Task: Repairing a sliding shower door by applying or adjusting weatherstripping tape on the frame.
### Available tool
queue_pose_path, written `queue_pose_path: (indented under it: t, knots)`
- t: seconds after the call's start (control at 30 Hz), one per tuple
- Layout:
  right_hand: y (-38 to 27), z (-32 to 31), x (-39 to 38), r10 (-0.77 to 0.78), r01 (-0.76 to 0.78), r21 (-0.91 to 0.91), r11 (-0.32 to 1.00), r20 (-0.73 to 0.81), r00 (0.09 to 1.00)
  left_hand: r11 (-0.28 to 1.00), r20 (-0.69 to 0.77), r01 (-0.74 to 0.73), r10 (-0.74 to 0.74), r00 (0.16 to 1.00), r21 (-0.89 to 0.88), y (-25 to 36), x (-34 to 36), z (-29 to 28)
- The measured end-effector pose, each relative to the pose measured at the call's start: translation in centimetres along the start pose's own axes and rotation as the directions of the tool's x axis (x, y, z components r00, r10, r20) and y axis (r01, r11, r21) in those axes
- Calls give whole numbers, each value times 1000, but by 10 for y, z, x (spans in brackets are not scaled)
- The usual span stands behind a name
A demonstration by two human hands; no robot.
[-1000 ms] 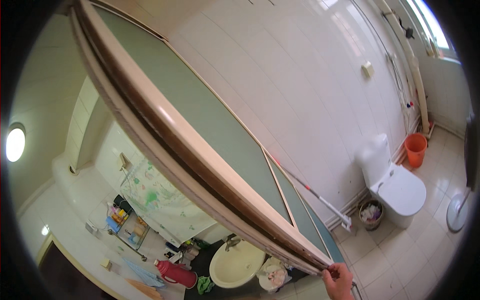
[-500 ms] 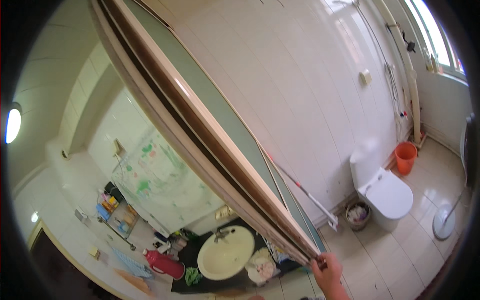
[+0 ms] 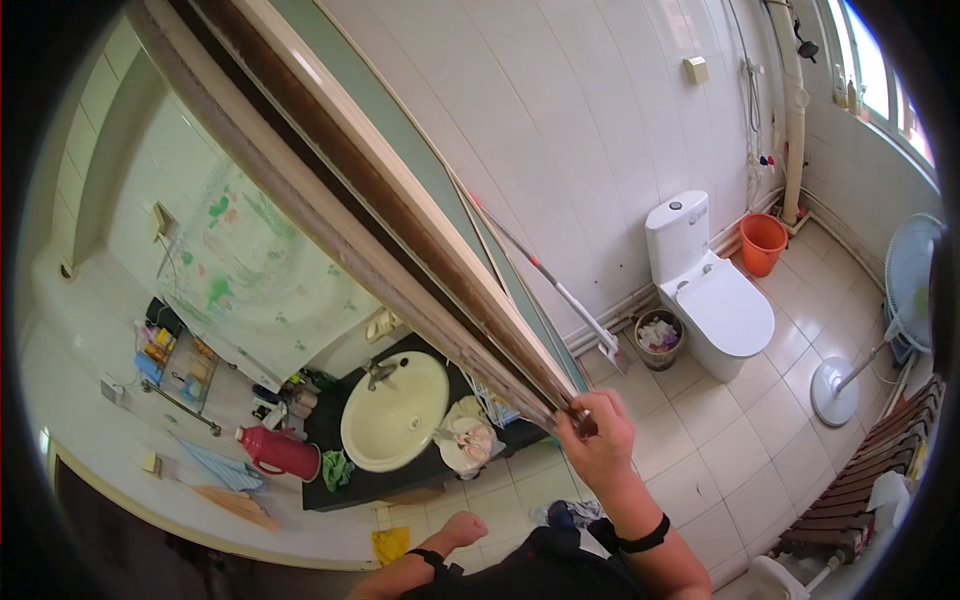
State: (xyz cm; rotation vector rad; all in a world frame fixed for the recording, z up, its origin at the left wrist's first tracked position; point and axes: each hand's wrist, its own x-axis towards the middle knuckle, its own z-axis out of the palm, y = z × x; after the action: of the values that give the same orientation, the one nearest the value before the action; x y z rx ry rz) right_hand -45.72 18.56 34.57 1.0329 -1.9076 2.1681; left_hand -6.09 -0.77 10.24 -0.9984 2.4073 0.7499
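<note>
My right hand (image 3: 600, 432) is closed around the lower end of a tall, door-like panel (image 3: 350, 225) with brown and cream edges, which slants across the view from the upper left. Grey-green sheeting (image 3: 350, 65) shows along the panel's right side. My fingertips are partly hidden behind the edge they grip. Low in front of my body, my left hand (image 3: 464, 529) is curled into a fist with nothing visible in it. It touches nothing that I can see. Both wrists wear black bands.
Left of the panel, a cream washbasin (image 3: 395, 412) sits in a dark counter, beside a red thermos flask (image 3: 280, 453). To the right are a white toilet (image 3: 725, 310), a waste bin (image 3: 660, 338), an orange bucket (image 3: 763, 243), a mop (image 3: 560, 285), a standing fan (image 3: 835, 390) and a brown radiator (image 3: 870, 480).
The view has tilted downward, so things sit higher and further left. My left hand, forearms and body have come into view. My right hand keeps its grip on the panel's end.
</note>
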Motion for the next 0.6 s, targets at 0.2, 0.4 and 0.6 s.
queue_pose_path:
  t: [0.2, 0.4, 0.6]
  knots:
    - [-19, -1, 9, -38, 37, 40, 999, 23, 999, 999, -16, 14, -15, 1000, -45, -2, -7, 13]
    - [-17, -2, 14, -32, 32, 28, 999, 21, 999, 994, 4, 79, -79, 997, -68, 7, -16, 11]
    - [-16, -2, 15, -19, 19, 17, 1000, 42, 999, 997, -30, 43, -45, 999, -70, -4, -20, 22]
